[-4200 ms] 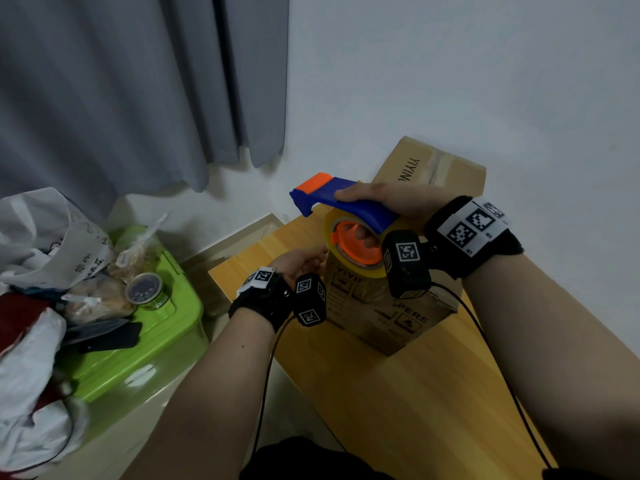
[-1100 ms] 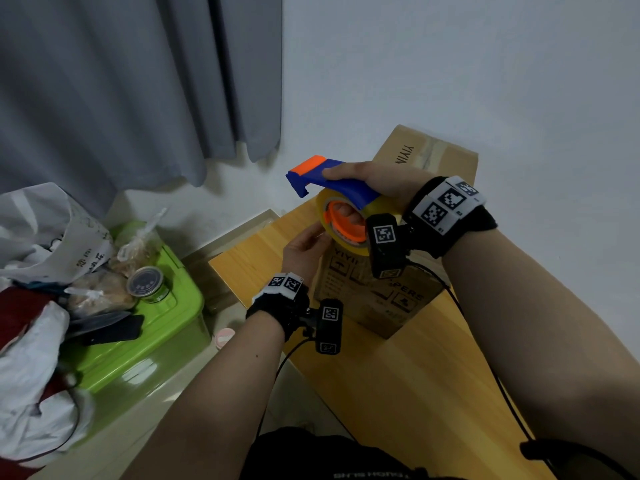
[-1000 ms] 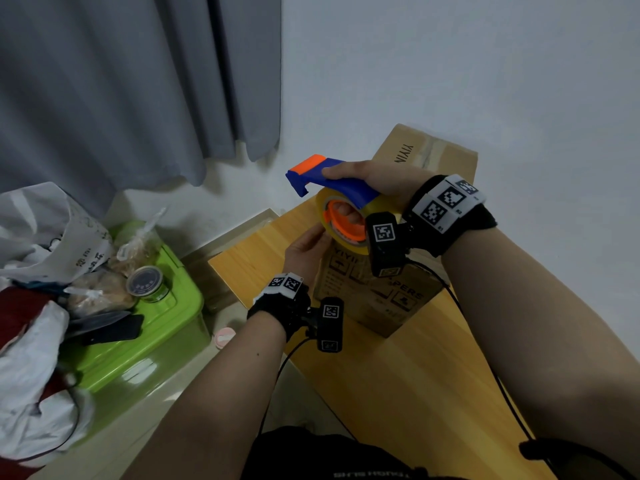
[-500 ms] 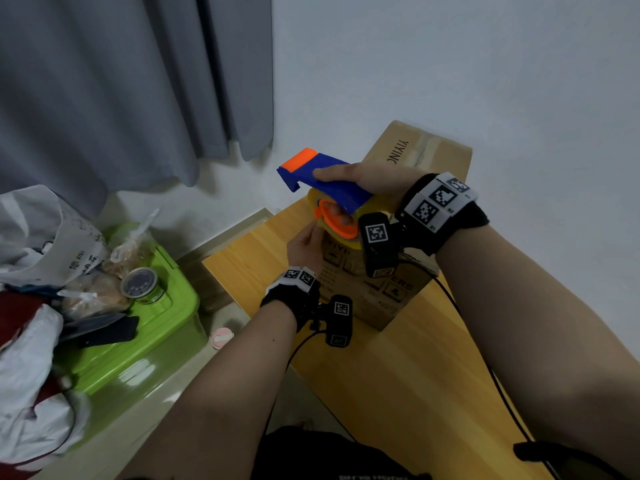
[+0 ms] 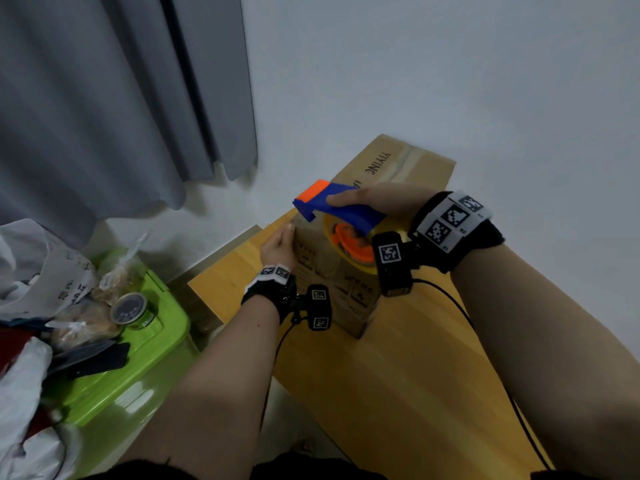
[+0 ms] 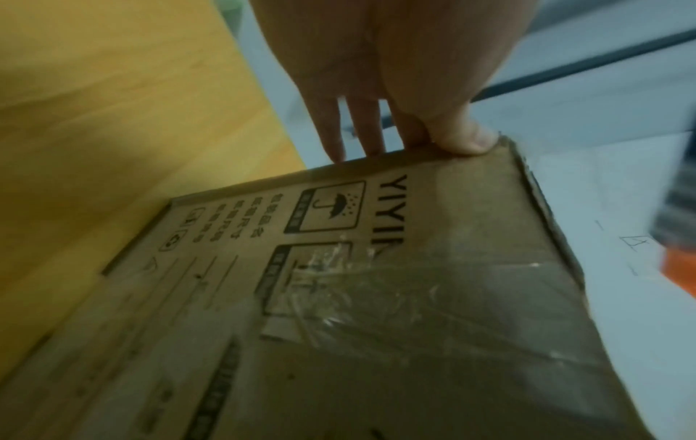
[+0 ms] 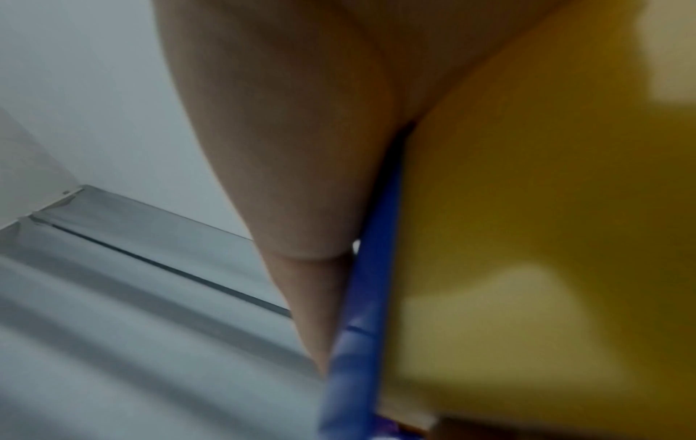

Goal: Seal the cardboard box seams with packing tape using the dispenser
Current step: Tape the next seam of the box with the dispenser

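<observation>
Nearest the camera, two bare forearms reach forward over one wooden table (image 5: pixel 398 393), each wrist wearing a black band with a small camera block and coded markers. One black cable trails from the right wrist across the tabletop.

The left hand (image 5: pixel 278 245) rests against the near left top corner of the cardboard box (image 5: pixel 332 282). In the left wrist view its thumb (image 6: pixel 465 140) presses on the box's top edge at the corner, while three fingers (image 6: pixel 371 131) lie straight and close together down the far side of that edge, so the hand pinches the corner.

There is one cardboard box, standing on the table near its far left end, printed with an umbrella symbol and black lettering. A strip of clear tape (image 6: pixel 376 285), wrinkled and shiny, lies across its near face.

The right hand (image 5: pixel 384 202) holds the single tape dispenser (image 5: pixel 341 209) over the top of the box. The thumb lies along the blue handle, and the other fingers reach through the orange hub of the tape roll (image 5: pixel 349 242), gripping it. The dispenser's orange tip points left, past the box's edge. The right wrist view is blurred and shows only the hand against the blue handle.

To the left, below the table, sits one green plastic bin (image 5: pixel 138 368) with one round tin (image 5: pixel 130 308), bags and cloth heaped on its lid.

Farthest off, one grey curtain (image 5: pixel 121 98) hangs at the left of a white wall (image 5: pixel 450 81).
</observation>
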